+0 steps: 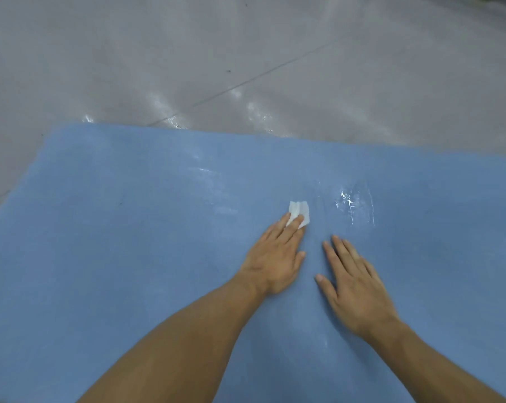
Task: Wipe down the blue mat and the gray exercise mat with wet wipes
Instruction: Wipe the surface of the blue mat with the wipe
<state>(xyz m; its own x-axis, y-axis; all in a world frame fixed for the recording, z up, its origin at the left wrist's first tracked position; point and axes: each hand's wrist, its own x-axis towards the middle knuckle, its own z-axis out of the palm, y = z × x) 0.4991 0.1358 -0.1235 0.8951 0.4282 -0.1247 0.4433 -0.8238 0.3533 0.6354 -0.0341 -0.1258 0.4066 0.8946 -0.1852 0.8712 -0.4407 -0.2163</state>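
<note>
one wipe [299, 210] under straight fingers of left hand [275, 261], pressed onto mat [124, 257] on floor [246, 53]. right hand [355, 289] just beside, palm down, fingers straight, holding nothing. wet streaks [355, 206] on mat right of wipe.

No writing, label, brand, number or sign can be read on the flat blue foam mat [129, 257], the crumpled white wet wipe [299, 210] or the glossy gray floor [246, 53]
</note>
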